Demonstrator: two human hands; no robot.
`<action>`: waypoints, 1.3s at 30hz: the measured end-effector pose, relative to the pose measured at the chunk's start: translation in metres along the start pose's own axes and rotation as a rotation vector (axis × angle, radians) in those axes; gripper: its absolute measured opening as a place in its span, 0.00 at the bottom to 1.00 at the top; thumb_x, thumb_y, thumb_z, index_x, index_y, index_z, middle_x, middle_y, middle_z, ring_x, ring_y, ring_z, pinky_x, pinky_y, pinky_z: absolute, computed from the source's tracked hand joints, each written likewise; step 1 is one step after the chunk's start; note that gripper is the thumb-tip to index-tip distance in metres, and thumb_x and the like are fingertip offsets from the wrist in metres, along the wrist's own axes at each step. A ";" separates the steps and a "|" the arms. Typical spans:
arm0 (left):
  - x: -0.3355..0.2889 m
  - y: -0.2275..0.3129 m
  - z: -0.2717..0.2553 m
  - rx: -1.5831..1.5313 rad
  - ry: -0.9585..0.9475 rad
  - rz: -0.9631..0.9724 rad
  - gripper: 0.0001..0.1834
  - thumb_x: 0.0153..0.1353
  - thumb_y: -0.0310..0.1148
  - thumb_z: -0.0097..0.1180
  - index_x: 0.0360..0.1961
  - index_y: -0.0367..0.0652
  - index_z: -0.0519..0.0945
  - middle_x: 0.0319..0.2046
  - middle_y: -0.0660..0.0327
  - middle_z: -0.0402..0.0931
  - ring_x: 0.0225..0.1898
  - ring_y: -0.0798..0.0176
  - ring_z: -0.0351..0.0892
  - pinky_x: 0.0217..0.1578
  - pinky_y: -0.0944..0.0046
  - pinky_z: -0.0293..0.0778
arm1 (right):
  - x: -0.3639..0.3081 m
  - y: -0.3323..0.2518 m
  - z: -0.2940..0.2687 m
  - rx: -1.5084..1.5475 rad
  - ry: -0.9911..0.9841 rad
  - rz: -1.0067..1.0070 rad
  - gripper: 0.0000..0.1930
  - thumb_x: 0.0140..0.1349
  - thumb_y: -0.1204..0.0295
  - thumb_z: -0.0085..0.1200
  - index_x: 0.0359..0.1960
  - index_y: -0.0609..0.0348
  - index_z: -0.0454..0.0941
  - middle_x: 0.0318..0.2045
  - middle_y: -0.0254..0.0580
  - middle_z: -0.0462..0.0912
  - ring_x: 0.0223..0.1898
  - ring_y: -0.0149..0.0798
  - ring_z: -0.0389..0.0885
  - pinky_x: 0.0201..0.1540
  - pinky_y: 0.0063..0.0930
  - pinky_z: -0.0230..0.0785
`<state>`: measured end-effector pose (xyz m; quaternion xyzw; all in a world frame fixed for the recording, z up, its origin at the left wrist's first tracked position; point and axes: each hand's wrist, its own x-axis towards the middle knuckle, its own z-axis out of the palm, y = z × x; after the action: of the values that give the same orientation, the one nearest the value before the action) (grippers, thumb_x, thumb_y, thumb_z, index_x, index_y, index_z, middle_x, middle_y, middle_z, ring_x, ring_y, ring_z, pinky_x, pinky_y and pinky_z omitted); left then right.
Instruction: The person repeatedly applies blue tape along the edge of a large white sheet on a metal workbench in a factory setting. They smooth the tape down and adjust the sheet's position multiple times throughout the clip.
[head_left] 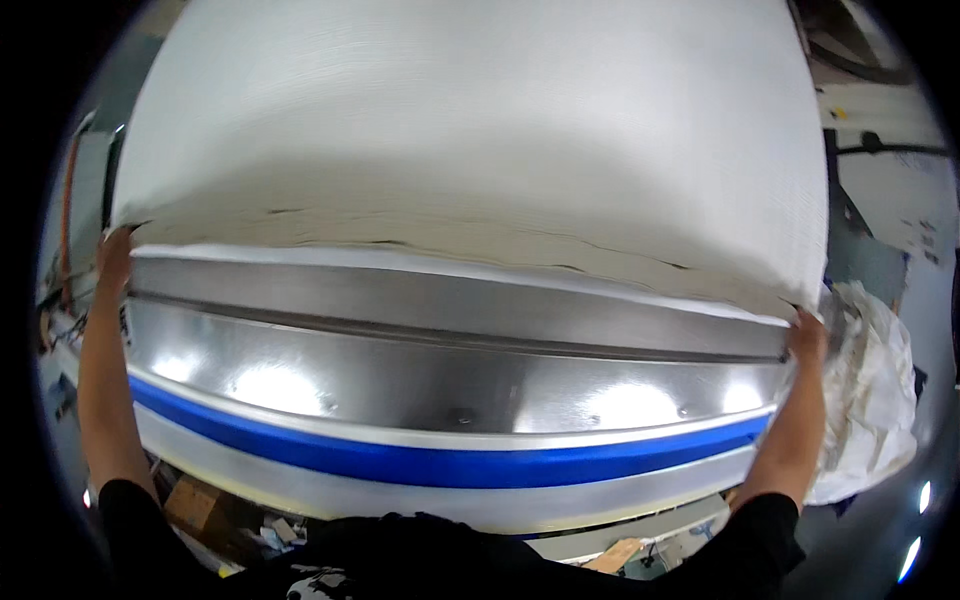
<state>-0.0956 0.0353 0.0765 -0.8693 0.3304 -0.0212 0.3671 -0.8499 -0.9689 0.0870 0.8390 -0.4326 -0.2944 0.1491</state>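
A wide white sheet, apparently layered cloth [480, 110], stretches across the upper view. Its near edge shows a cream, uneven band of layers with small dark gaps, above a smooth white strip. My left hand [117, 258] is closed on the sheet's near left corner. At the near right corner, lower in the picture, my right hand [808, 335] pinches the same edge; the fingertips of both hands are partly hidden. Just below that edge lies a brushed metal bed [400, 375] with a dark groove along it.
A blue strip [450, 466] and a pale front edge border the metal bed on my side. Crumpled white material [868, 395] bulges beside my right forearm. Below the front edge are a brown box [195, 508] and assorted small items. A black bar [890, 150] juts in at right.
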 end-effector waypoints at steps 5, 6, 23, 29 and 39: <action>0.016 0.066 -0.151 -0.167 -0.278 -0.198 0.21 0.62 0.26 0.39 0.52 0.57 0.76 0.51 0.61 0.76 0.56 0.57 0.71 0.64 0.55 0.56 | -0.040 0.040 -0.071 0.088 0.089 -0.030 0.19 0.53 0.74 0.53 0.49 0.48 0.77 0.44 0.47 0.81 0.46 0.51 0.78 0.49 0.42 0.69; 0.006 0.047 -0.149 -0.127 -0.274 -0.239 0.23 0.61 0.24 0.40 0.53 0.59 0.76 0.51 0.61 0.76 0.55 0.57 0.72 0.63 0.54 0.58 | -0.041 0.048 -0.079 0.074 0.108 -0.036 0.19 0.53 0.73 0.52 0.49 0.50 0.77 0.43 0.48 0.81 0.46 0.52 0.78 0.49 0.42 0.68; -0.237 0.049 -0.056 0.059 -0.865 0.340 0.21 0.46 0.25 0.57 0.45 0.51 0.80 0.48 0.62 0.78 0.54 0.59 0.74 0.61 0.44 0.57 | -0.239 0.087 0.030 -0.278 -0.341 -0.371 0.17 0.48 0.73 0.50 0.42 0.51 0.81 0.35 0.49 0.82 0.38 0.50 0.80 0.44 0.43 0.70; -0.233 0.105 -0.082 0.140 -1.086 0.382 0.16 0.49 0.28 0.59 0.43 0.48 0.82 0.48 0.61 0.78 0.54 0.55 0.75 0.55 0.47 0.65 | -0.276 0.081 0.065 -0.324 -0.474 -0.366 0.11 0.53 0.71 0.49 0.36 0.51 0.82 0.34 0.47 0.83 0.40 0.49 0.80 0.46 0.44 0.69; -0.235 0.105 -0.015 0.129 -1.029 0.094 0.17 0.61 0.40 0.48 0.48 0.49 0.81 0.52 0.58 0.76 0.54 0.50 0.74 0.51 0.36 0.61 | -0.281 0.086 0.090 -0.291 -0.452 -0.285 0.10 0.55 0.69 0.50 0.34 0.55 0.82 0.37 0.49 0.81 0.42 0.51 0.79 0.46 0.43 0.71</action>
<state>-0.3418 0.1108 0.0676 -0.7269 0.1439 0.4053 0.5354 -1.0880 -0.7897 0.1621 0.7744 -0.2858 -0.5504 0.1251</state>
